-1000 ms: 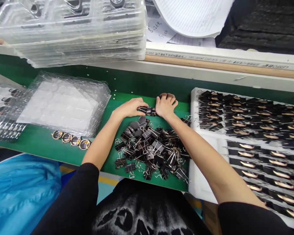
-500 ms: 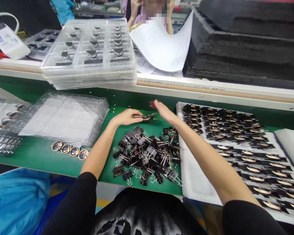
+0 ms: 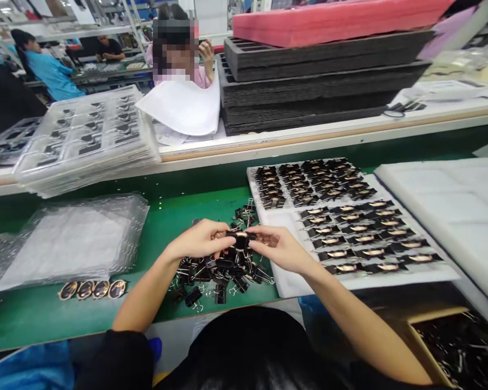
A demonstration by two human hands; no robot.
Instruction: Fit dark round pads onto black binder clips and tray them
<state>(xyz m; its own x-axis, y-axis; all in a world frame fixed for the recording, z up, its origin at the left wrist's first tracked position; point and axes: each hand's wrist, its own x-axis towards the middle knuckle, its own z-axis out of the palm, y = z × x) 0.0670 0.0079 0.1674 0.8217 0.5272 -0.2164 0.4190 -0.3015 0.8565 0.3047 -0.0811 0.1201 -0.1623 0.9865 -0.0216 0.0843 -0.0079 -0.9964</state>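
Observation:
Above the pile of black binder clips (image 3: 222, 276), I hold a round gold-rimmed piece clamped by black binder clips (image 3: 241, 241) between both hands. My left hand (image 3: 201, 239) pinches its left end with thumb and fingers. My right hand (image 3: 282, 249) is closed on the opposite end. Fingers partly cover the clips. Just right of my right hand lies a white tray (image 3: 282, 254) bearing rows of similar clipped pieces (image 3: 364, 238). Several loose gold-rimmed round pieces (image 3: 101, 288) lie in a row on the green bench, left of my left forearm.
Stacked clear plastic trays (image 3: 134, 233) with white sheets lie at left. On the shelf (image 3: 268, 138) stand more clear trays (image 3: 85, 141) and black foam blocks (image 3: 309, 97). A box of clips (image 3: 467, 346) is at lower right, white foam (image 3: 447, 200) at far right. People sit beyond.
The clipped piece has come toward me, from the bench's back to above the clip pile. My right hand, open and raised before, now grips it too. The view has swung right.

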